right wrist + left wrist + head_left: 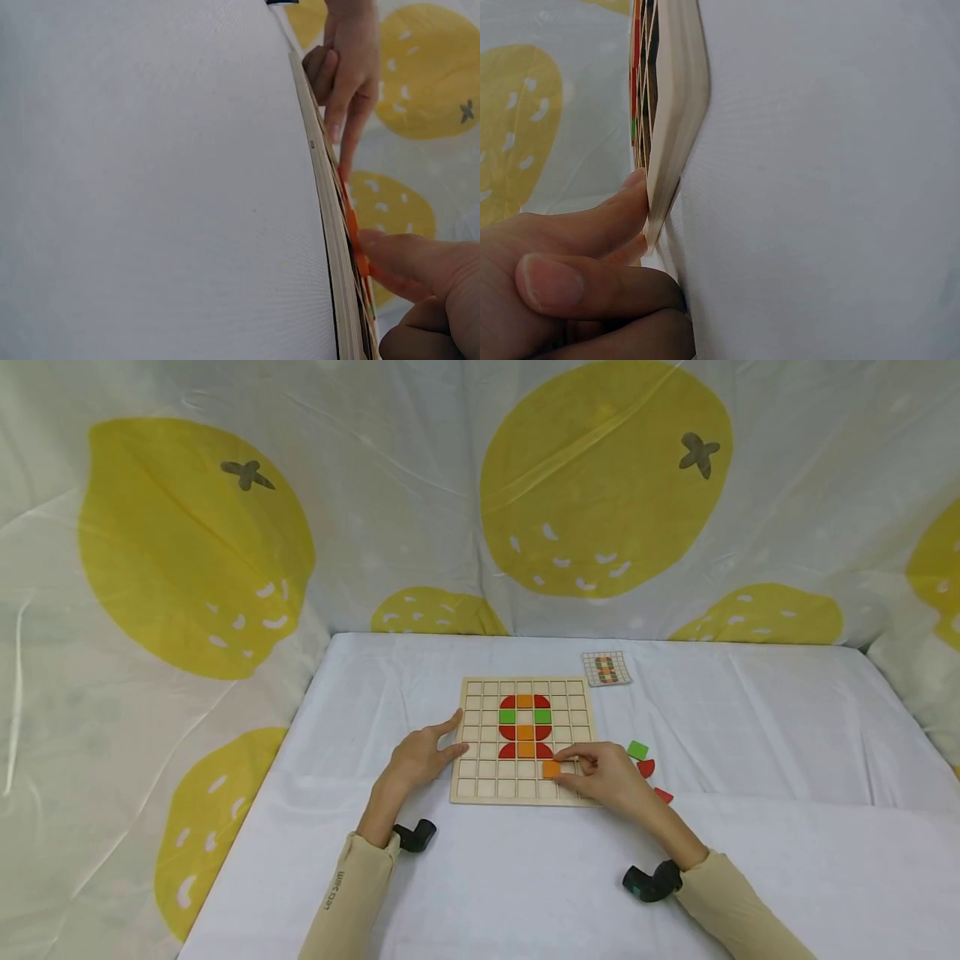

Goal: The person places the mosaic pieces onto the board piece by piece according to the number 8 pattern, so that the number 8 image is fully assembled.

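A wooden grid board [487, 789] lies on the table, with red rounded pieces [507, 750], orange squares [525, 701] and green squares [507, 717] set in its cells. My right hand [611, 779] pinches an orange square tile [551, 769] between thumb and finger, over the lower right part of the grid. Seen from the right wrist, this tile [362, 264] sits at the board's surface under the fingertips. At the board's left edge, my left hand [422, 755] rests extended fingers against the frame [676, 97]; its other fingers are folded under.
A small pattern card [607, 668] lies behind the board's right corner. Right of the board are a loose green square [637, 750] and red pieces [646, 768], partly beside my right hand. White cloth [510, 885] covers the table; a lemon-print curtain [420, 485] hangs behind.
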A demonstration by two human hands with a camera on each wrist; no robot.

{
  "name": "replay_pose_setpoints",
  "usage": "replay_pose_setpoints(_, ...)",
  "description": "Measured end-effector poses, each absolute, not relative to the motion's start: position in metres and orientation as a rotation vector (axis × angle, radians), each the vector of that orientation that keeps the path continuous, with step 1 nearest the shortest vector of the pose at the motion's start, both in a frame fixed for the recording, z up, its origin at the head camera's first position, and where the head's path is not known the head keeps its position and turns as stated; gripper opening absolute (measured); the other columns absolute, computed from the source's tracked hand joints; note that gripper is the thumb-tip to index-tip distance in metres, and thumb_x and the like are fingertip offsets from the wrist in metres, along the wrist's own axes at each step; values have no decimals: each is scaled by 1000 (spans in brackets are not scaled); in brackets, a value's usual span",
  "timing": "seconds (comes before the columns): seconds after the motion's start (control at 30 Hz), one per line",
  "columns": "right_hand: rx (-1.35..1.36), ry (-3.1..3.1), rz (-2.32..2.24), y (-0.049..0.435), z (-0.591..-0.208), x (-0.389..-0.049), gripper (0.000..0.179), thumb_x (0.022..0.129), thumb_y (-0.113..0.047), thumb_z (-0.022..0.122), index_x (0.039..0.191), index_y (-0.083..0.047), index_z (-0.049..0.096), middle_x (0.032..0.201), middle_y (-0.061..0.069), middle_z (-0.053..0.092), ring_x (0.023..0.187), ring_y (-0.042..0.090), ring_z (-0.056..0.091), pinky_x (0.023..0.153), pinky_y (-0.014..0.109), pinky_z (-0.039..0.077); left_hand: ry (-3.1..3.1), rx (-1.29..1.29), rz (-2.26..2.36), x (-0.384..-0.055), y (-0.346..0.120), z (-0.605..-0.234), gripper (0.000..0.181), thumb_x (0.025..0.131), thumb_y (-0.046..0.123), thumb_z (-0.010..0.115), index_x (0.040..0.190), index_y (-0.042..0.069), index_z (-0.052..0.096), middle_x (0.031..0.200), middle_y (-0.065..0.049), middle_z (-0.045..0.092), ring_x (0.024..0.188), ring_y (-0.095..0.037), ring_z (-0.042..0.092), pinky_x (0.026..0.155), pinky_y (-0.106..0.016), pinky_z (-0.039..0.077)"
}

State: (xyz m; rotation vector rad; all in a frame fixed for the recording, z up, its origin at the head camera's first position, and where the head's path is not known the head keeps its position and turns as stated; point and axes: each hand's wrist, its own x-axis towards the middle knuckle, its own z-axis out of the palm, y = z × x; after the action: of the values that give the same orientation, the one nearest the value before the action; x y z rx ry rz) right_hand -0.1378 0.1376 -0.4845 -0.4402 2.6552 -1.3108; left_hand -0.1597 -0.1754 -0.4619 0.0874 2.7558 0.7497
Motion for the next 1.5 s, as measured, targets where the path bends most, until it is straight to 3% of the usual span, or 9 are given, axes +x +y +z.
replay_pose_setpoints(0.67,-464,2660,-1364,129,-488,-139,22,85,-20,87,106,-13,83,55,-9,30,53,3,25,54,20,22,2759,101,734,-161,-176,-461,69,103,43,63,162,27,32,158,-18,47,138,-37,56,96,-50,52)
replay_pose_setpoints(0.97,-428,2637,-1383,132,-488,-139,25,84,-25,88,106,-16,83,56,-8,30,53,4,27,53,22,22,2751,103,748,-162,-176,-462,69,103,43,63,163,26,32,159,-17,46,142,-39,52,102,-52,51)
replay_pose_setpoints(1.2,-299,2647,-1365,159,-473,-144,23,87,-22,85,107,-13,82,59,-6,28,55,8,28,52,23,25,2751,97,743,-162,-177,-463,69,103,43,63,163,26,32,159,-17,46,144,-40,49,107,-55,49)
replay_pose_setpoints(1.5,-215,2731,-1184,228,-464,-154,31,87,-28,85,114,-13,80,61,-4,32,55,8,29,50,26,27,2748,79,759,-161,-175,-461,69,103,42,63,162,27,33,159,-17,46,146,-40,48,110,-56,47)
